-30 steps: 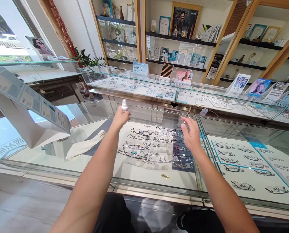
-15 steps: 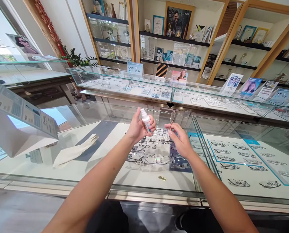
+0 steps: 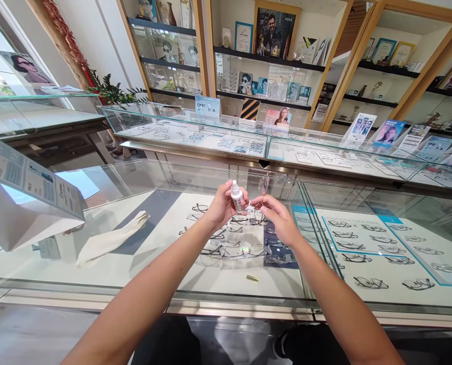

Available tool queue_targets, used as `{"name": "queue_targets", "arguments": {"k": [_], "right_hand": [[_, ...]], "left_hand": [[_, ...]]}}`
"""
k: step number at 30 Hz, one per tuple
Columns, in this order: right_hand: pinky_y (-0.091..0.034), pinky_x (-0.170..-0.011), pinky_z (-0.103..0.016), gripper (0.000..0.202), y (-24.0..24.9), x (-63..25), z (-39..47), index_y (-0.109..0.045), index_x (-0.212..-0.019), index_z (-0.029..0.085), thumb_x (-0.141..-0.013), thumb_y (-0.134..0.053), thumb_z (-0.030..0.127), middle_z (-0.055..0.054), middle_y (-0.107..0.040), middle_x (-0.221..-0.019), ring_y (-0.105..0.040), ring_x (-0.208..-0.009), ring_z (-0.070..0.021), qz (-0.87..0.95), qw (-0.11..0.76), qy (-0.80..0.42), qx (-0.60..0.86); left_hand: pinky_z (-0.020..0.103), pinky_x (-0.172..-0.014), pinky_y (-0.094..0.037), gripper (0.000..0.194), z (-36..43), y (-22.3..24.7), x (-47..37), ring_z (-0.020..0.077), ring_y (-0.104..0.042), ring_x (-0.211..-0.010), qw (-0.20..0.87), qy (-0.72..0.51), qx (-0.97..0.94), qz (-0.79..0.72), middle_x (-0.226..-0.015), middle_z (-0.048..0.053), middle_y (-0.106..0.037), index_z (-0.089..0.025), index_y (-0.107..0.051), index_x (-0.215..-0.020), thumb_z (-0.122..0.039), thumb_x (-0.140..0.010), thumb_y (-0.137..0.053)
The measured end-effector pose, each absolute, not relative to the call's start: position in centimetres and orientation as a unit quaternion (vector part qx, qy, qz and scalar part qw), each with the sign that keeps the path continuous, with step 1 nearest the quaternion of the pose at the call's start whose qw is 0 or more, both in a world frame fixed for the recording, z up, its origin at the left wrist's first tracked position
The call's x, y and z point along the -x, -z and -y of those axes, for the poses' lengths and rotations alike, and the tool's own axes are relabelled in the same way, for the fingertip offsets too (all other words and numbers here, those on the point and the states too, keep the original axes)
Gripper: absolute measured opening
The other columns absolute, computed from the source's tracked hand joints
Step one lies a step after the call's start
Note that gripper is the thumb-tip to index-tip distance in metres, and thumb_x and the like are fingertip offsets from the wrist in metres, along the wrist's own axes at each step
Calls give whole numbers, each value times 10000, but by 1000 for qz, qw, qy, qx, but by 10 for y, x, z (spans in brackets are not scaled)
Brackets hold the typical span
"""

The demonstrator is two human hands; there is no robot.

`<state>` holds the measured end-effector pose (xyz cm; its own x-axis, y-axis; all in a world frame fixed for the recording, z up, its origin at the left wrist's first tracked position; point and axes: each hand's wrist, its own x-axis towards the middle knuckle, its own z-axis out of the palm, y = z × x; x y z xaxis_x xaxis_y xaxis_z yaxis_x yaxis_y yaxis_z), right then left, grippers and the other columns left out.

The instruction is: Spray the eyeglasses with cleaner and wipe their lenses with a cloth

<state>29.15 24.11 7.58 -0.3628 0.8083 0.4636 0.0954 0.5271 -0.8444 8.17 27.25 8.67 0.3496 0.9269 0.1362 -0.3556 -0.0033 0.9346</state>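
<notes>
My left hand [image 3: 223, 207] is closed around a small white spray bottle [image 3: 237, 199], its nozzle pointing up. Just to the right, my right hand [image 3: 283, 219] pinches a pair of thin-framed eyeglasses [image 3: 264, 185], with a lens standing above the fingertips. Bottle and glasses are close together but apart, both above the glass counter. A cream cleaning cloth [image 3: 112, 238] lies crumpled on the counter to the left. Near the front edge rests a small gold-coloured piece [image 3: 252, 278].
Under the glass, rows of spectacles [image 3: 235, 248] sit below my hands, with more in the right-hand case [image 3: 370, 282]. A folded display card [image 3: 32, 192] stands at left. Another glass showcase [image 3: 195, 129] runs behind, before shelves [image 3: 264, 56] of pictures.
My left hand has moved right and slightly down, bringing the bottle nearer the glasses and more upright. The right hand still holds the glasses, shifted slightly left in view.
</notes>
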Motion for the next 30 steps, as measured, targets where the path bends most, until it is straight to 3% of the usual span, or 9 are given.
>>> {"name": "queue_targets", "arguments": {"k": [6, 17, 30], "right_hand": [[-562, -958, -420, 260, -77, -291, -241, -730, -1145, 260, -1041, -563, 431, -64, -763, -1195, -684, -1094, -259, 722, 455, -428, 297], [-489, -965, -387, 242, -72, -285, -240, -768, -1112, 260, -1005, -638, 434, -59, -737, -1187, -621, -1060, -238, 691, 437, -512, 262], [-492, -919, -387, 288, -67, -296, -253, -789, -1174, 280, -1004, -657, 471, -58, -756, -1195, -642, -1081, -255, 651, 485, -523, 260]], "left_hand": [[309, -636, -520, 663, -278, -78, -85, 180, -538, -681, 582, -524, -525, -333, -735, 34, -558, -205, -644, -713, -864, -784, -660], [305, -643, -416, 556, -277, -75, -83, 173, -494, -696, 450, -508, -629, -380, -787, 16, -538, -205, -582, -788, -734, -944, -509], [330, -710, -432, 548, -274, -77, -87, 188, -495, -734, 432, -472, -672, -372, -795, 22, -555, -209, -577, -803, -725, -961, -478]]}}
